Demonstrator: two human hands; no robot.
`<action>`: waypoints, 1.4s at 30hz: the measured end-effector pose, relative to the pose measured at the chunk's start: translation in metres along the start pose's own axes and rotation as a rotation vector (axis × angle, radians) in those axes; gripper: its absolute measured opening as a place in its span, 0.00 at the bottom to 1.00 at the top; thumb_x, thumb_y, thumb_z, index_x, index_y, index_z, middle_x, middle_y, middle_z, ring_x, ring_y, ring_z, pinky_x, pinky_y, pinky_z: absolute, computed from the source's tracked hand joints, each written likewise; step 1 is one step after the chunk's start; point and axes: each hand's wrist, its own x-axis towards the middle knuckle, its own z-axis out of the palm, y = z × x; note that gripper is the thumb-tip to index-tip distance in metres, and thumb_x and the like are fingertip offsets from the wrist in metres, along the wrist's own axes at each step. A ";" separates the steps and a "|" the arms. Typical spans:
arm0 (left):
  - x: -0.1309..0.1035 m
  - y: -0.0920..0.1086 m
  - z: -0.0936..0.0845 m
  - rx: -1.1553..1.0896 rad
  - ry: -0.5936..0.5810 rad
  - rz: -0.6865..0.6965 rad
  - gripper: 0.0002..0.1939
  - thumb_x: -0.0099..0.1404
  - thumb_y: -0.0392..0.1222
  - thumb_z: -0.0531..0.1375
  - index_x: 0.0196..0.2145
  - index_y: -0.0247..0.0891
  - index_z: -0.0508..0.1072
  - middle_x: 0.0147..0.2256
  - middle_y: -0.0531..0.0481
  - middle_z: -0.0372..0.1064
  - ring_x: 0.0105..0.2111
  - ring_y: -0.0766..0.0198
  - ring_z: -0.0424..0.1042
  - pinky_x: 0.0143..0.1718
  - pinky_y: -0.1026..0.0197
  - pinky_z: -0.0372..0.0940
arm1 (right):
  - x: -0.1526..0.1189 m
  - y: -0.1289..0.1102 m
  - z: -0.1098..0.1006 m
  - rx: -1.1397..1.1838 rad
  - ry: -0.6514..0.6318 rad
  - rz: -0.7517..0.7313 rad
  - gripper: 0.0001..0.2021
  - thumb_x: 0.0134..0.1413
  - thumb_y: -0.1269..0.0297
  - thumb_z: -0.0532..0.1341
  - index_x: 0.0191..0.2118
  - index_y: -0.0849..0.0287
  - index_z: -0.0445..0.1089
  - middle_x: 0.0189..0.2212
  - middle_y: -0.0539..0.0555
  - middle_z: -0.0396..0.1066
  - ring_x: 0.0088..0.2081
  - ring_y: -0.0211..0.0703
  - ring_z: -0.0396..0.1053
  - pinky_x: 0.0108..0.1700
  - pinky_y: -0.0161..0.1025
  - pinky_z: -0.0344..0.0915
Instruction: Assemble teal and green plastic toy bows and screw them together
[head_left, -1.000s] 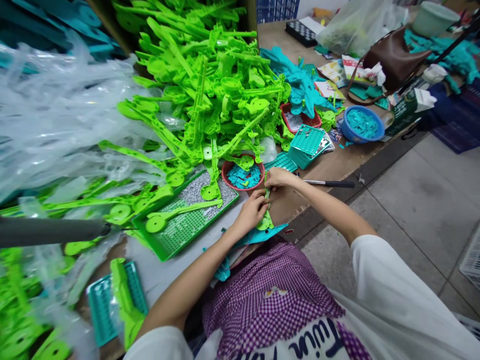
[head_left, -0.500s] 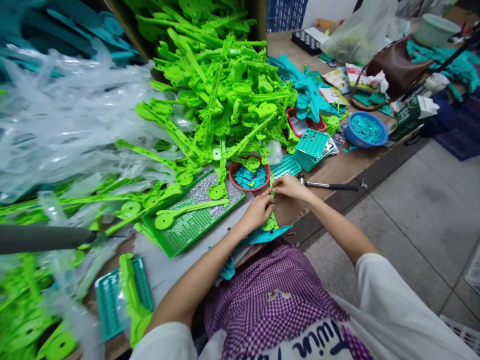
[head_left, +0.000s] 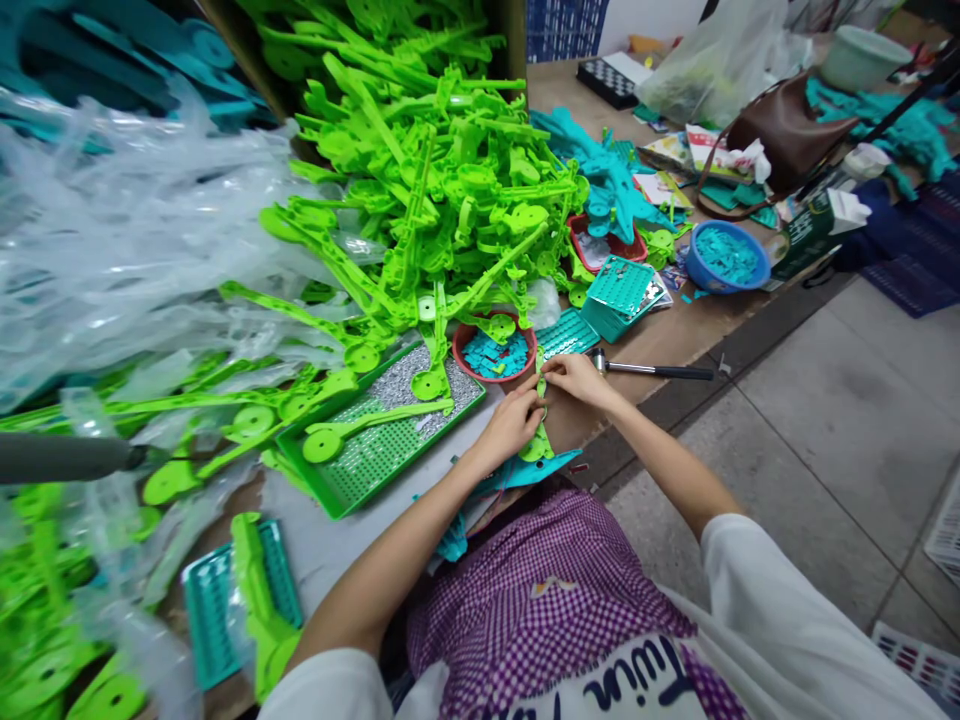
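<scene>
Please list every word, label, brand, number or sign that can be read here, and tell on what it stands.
"Twin": on the apron; the word after it is distorted, not readable.
Green carton: lettering too blurred.
Printed papers: too small to read.

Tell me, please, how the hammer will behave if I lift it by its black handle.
The hammer will probably stay stiff, as its shaft looks like straight metal. It may feel heavy at the head, which looks metallic too, so that end could dip.
</scene>
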 end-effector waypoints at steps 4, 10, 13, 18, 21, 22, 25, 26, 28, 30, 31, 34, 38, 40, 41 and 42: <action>0.000 -0.004 0.002 -0.043 0.043 0.012 0.04 0.64 0.36 0.56 0.32 0.39 0.71 0.55 0.42 0.66 0.53 0.55 0.71 0.55 0.52 0.66 | 0.000 0.004 0.009 0.041 0.090 -0.007 0.05 0.52 0.74 0.63 0.35 0.60 0.76 0.33 0.53 0.78 0.35 0.41 0.74 0.39 0.36 0.67; 0.001 -0.008 0.003 -0.075 0.037 0.015 0.04 0.63 0.35 0.57 0.31 0.38 0.71 0.53 0.42 0.68 0.49 0.56 0.73 0.52 0.52 0.68 | 0.004 0.007 0.006 0.056 0.055 -0.005 0.04 0.50 0.74 0.63 0.31 0.59 0.74 0.30 0.51 0.77 0.33 0.40 0.73 0.39 0.37 0.67; 0.001 -0.008 0.003 -0.091 0.033 0.005 0.04 0.63 0.35 0.57 0.30 0.38 0.70 0.53 0.42 0.68 0.49 0.55 0.73 0.51 0.52 0.68 | -0.002 0.013 0.003 0.204 0.070 0.005 0.04 0.54 0.70 0.61 0.35 0.59 0.74 0.31 0.51 0.77 0.30 0.39 0.72 0.37 0.36 0.68; 0.002 -0.011 0.003 -0.145 0.037 -0.009 0.03 0.62 0.35 0.58 0.31 0.38 0.72 0.54 0.41 0.68 0.49 0.55 0.73 0.52 0.51 0.68 | -0.015 0.018 0.012 0.163 0.234 -0.042 0.03 0.54 0.69 0.62 0.33 0.58 0.74 0.33 0.53 0.76 0.35 0.42 0.72 0.41 0.39 0.68; 0.002 -0.012 0.003 -0.151 0.039 -0.016 0.03 0.62 0.36 0.58 0.31 0.38 0.73 0.54 0.41 0.69 0.49 0.55 0.73 0.52 0.50 0.68 | -0.019 0.016 0.019 0.152 0.269 -0.054 0.04 0.55 0.67 0.62 0.34 0.58 0.74 0.33 0.53 0.75 0.37 0.42 0.72 0.42 0.39 0.67; 0.001 -0.013 0.003 -0.149 0.038 -0.018 0.04 0.62 0.36 0.58 0.31 0.38 0.73 0.54 0.41 0.69 0.49 0.54 0.73 0.52 0.50 0.68 | -0.021 0.014 0.021 0.165 0.275 -0.043 0.04 0.56 0.66 0.62 0.34 0.58 0.74 0.33 0.53 0.75 0.36 0.42 0.72 0.41 0.39 0.67; 0.001 -0.013 0.003 -0.151 0.032 -0.009 0.03 0.62 0.36 0.59 0.31 0.38 0.73 0.54 0.42 0.68 0.50 0.54 0.73 0.52 0.50 0.68 | -0.024 0.008 0.022 0.155 0.274 -0.008 0.05 0.55 0.63 0.63 0.32 0.58 0.74 0.31 0.52 0.75 0.34 0.41 0.71 0.39 0.37 0.66; 0.001 -0.013 0.003 -0.154 0.034 -0.007 0.04 0.62 0.36 0.59 0.31 0.38 0.73 0.54 0.42 0.68 0.50 0.55 0.73 0.52 0.50 0.68 | -0.025 0.006 0.022 0.122 0.267 0.002 0.05 0.55 0.63 0.64 0.31 0.58 0.73 0.31 0.52 0.75 0.33 0.41 0.71 0.38 0.37 0.66; 0.002 -0.013 0.003 -0.159 0.036 -0.012 0.04 0.62 0.37 0.58 0.31 0.38 0.73 0.55 0.42 0.68 0.50 0.55 0.72 0.53 0.50 0.67 | -0.026 0.001 0.023 0.039 0.250 0.027 0.04 0.54 0.66 0.63 0.30 0.58 0.73 0.30 0.52 0.74 0.33 0.41 0.71 0.38 0.37 0.65; 0.002 -0.012 0.002 -0.155 0.030 -0.024 0.04 0.62 0.36 0.58 0.31 0.38 0.73 0.55 0.42 0.68 0.51 0.54 0.72 0.53 0.50 0.67 | -0.025 -0.004 0.024 -0.021 0.252 0.071 0.04 0.53 0.69 0.62 0.28 0.58 0.72 0.28 0.51 0.74 0.32 0.41 0.71 0.38 0.37 0.65; 0.002 -0.011 0.002 -0.152 0.024 -0.027 0.04 0.62 0.36 0.58 0.31 0.38 0.73 0.55 0.41 0.68 0.52 0.54 0.72 0.54 0.49 0.66 | -0.025 -0.005 0.025 -0.038 0.256 0.092 0.05 0.53 0.69 0.61 0.28 0.58 0.72 0.28 0.51 0.74 0.32 0.41 0.70 0.38 0.37 0.64; 0.002 -0.009 0.000 -0.148 0.012 -0.023 0.04 0.62 0.36 0.58 0.29 0.38 0.72 0.54 0.42 0.69 0.53 0.53 0.71 0.54 0.49 0.66 | -0.023 -0.008 0.025 -0.053 0.266 0.110 0.04 0.51 0.70 0.61 0.28 0.57 0.72 0.28 0.51 0.74 0.32 0.41 0.70 0.38 0.37 0.64; 0.002 -0.007 -0.001 -0.147 0.017 -0.030 0.05 0.62 0.36 0.58 0.28 0.38 0.71 0.54 0.42 0.69 0.52 0.53 0.71 0.53 0.49 0.67 | -0.024 -0.006 0.024 -0.023 0.258 0.054 0.03 0.52 0.70 0.61 0.30 0.57 0.72 0.30 0.51 0.74 0.33 0.41 0.71 0.39 0.37 0.65; 0.002 -0.007 -0.001 -0.148 0.014 -0.036 0.05 0.62 0.35 0.58 0.28 0.38 0.71 0.54 0.41 0.69 0.53 0.52 0.71 0.53 0.50 0.67 | -0.026 -0.004 0.024 0.008 0.287 0.041 0.04 0.53 0.69 0.61 0.31 0.57 0.72 0.30 0.51 0.74 0.33 0.40 0.70 0.39 0.36 0.65; 0.002 -0.007 -0.001 -0.149 0.013 -0.037 0.04 0.61 0.35 0.58 0.28 0.38 0.71 0.53 0.42 0.70 0.53 0.53 0.71 0.53 0.50 0.67 | -0.027 -0.004 0.025 0.027 0.305 0.043 0.04 0.53 0.69 0.60 0.31 0.57 0.73 0.30 0.51 0.74 0.32 0.40 0.70 0.38 0.36 0.65; 0.002 -0.007 -0.001 -0.150 0.013 -0.037 0.04 0.61 0.35 0.58 0.28 0.38 0.72 0.53 0.42 0.70 0.53 0.53 0.71 0.53 0.50 0.66 | -0.028 -0.003 0.026 0.045 0.318 0.047 0.04 0.54 0.68 0.60 0.31 0.58 0.73 0.31 0.51 0.75 0.32 0.40 0.70 0.38 0.36 0.65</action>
